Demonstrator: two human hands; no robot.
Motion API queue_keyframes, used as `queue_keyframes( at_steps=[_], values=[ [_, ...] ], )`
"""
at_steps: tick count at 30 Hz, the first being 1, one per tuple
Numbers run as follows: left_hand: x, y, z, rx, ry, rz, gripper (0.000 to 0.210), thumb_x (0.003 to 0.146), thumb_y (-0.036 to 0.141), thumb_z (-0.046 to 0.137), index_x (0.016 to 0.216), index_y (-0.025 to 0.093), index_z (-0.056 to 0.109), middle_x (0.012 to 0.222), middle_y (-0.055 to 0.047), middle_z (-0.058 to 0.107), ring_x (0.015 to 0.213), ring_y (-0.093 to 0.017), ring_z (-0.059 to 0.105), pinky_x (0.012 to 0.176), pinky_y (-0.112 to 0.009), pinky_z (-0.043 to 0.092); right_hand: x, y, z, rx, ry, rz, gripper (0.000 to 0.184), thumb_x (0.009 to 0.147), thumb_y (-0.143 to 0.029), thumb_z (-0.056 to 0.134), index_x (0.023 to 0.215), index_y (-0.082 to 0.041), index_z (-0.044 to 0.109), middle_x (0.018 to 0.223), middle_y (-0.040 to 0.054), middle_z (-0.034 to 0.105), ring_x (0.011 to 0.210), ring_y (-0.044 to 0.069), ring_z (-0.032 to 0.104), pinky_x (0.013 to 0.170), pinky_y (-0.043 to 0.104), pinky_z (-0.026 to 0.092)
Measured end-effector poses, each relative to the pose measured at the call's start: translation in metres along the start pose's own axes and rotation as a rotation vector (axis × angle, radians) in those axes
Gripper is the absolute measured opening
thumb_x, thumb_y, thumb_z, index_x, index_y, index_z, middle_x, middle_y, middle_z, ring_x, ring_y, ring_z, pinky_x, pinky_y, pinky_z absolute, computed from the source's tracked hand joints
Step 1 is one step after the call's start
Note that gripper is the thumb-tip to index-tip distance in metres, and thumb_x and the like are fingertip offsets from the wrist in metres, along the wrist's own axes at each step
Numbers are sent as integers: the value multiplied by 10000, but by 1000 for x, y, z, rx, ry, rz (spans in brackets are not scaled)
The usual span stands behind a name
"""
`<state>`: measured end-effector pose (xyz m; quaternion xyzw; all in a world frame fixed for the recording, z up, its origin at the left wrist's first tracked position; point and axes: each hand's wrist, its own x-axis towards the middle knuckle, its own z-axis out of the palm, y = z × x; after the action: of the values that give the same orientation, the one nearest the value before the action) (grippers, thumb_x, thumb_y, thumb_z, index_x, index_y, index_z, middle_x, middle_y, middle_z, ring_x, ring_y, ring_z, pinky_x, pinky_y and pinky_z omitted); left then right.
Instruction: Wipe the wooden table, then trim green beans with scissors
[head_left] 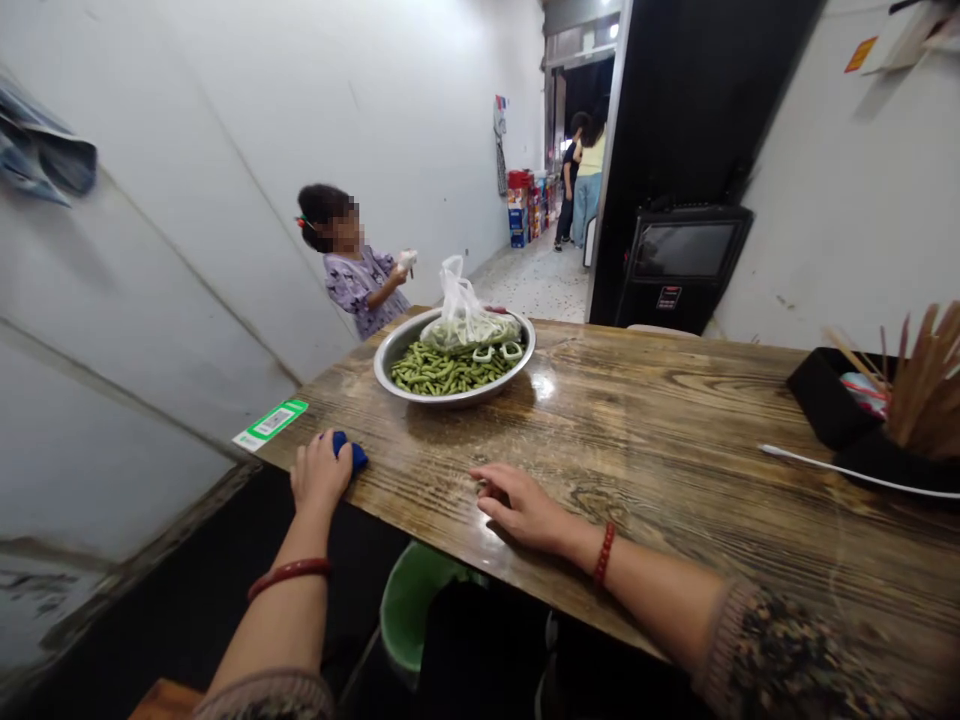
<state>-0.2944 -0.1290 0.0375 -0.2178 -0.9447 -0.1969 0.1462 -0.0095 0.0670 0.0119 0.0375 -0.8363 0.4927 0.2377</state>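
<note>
My left hand (pixel 319 474) is closed over a bunched blue cloth (pixel 354 456) at the table's near left edge. Part of the cloth sticks out past the fingers. On the tabletop lies my right hand (pixel 517 505), loosely curved, thumb and forefinger apart. A tiny speck shows near its fingertips, too small to name. Beyond both hands stands a wide metal basin (pixel 529 358) of green bean pods (pixel 442 372), probably edamame. A clear plastic bag (pixel 459 312) rests on the pods, along with a pair of scissors with white handles (pixel 498 352).
A green bin (pixel 409 600) stands below the table edge. At right are a black holder (pixel 829 395) with chopsticks (pixel 926 380) and a white cable (pixel 847 468). A child (pixel 356 265) stands behind the far left corner. A black speaker (pixel 686 262) stands past the table.
</note>
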Motion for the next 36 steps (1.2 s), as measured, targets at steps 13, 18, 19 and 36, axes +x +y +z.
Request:
queue_keyframes(
  at_steps=[13, 18, 19, 36],
  values=[
    [-174, 127, 12, -141, -109, 465, 404, 871, 199, 420, 1243, 187, 577, 1306, -128, 582, 1267, -284, 476, 1083, -519, 367, 4, 18, 6, 630, 336, 413, 278, 843, -387, 575, 1021, -187, 653, 975, 46, 678, 648, 106, 655, 516, 211, 523],
    [-210, 139, -17, -247, -280, 775, 383, 836, 132, 466, 1175, 236, 609, 1198, -79, 641, 1127, -226, 557, 979, -420, 474, 3, 15, -1, 589, 356, 420, 299, 827, -403, 551, 991, -177, 656, 884, 46, 687, 580, 106, 629, 459, 202, 482],
    [-208, 131, -24, -247, -283, 807, 376, 837, 131, 468, 1165, 244, 613, 1171, -68, 653, 1097, -213, 571, 956, -394, 486, 4, 15, -2, 576, 359, 425, 306, 828, -406, 543, 990, -173, 655, 851, 42, 685, 565, 108, 624, 447, 201, 472],
    [-159, 165, 15, -940, -312, 179, 503, 929, 404, 395, 1398, 221, 409, 1456, -115, 459, 1330, -219, 440, 1123, -428, 342, 2, 11, -12, 266, 129, 126, 597, 860, -420, 605, 1411, -255, 445, 1448, 81, 479, 1331, 241, 442, 1138, 470, 302]
  ],
)
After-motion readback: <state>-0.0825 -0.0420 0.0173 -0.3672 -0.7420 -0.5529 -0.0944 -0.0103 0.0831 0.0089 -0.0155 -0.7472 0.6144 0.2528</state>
